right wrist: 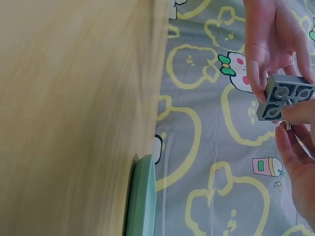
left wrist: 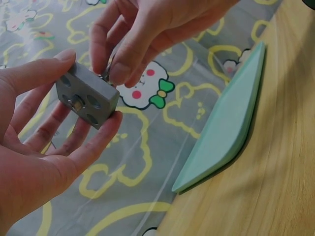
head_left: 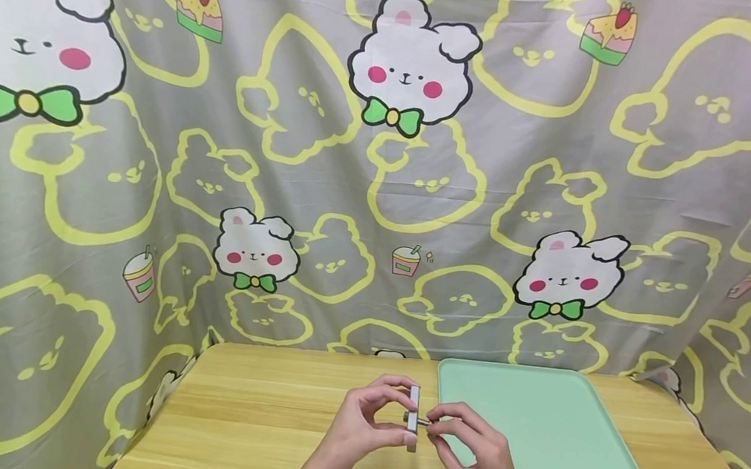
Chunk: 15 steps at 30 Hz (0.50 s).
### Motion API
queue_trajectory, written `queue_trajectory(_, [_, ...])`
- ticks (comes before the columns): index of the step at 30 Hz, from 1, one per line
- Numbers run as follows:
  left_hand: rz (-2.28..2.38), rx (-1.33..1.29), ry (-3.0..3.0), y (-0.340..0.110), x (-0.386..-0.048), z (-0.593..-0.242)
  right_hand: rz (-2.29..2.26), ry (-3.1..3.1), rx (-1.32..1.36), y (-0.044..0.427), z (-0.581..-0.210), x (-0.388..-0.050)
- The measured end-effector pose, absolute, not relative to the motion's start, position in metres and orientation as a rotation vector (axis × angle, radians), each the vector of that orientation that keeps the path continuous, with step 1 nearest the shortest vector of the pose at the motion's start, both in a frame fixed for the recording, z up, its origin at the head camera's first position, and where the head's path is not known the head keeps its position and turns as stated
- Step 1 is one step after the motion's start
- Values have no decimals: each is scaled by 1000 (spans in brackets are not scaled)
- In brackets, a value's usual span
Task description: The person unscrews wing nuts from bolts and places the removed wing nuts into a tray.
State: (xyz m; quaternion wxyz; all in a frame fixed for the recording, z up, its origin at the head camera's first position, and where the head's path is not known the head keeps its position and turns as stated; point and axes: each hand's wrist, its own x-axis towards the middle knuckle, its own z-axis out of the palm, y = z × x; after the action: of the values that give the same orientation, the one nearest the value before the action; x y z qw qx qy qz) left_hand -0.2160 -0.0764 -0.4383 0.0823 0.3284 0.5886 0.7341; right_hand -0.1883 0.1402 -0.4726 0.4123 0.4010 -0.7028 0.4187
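Observation:
My left hand (head_left: 373, 417) grips a small grey square block (head_left: 415, 398) by its opposite edges, above the wooden table. Round holes near the block's corners and a brass-coloured end in its centre show in the left wrist view. A recessed face with ring-shaped bosses appears in the right wrist view. From the block's middle a thin metal shaft (head_left: 422, 422) sticks out, perhaps a screw. My right hand (head_left: 473, 452) pinches the outer end of this shaft between thumb and fingers, which partly hide it.
A mint-green tray (head_left: 533, 427) with a raised rim lies on the right part of the wooden table (head_left: 252, 417). Behind and beside the table hangs a grey cloth (head_left: 326, 185) printed with cartoon animals.

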Motion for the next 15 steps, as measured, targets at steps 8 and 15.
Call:
queue_trajectory(8, [2183,976,1782,-77,-216,-439,1487,-1998,836,141,-459,-174])
queue_trajectory(15, [2182,1030,1768,-76,-216,-437,1943,-2112,382,142,-446,-171])
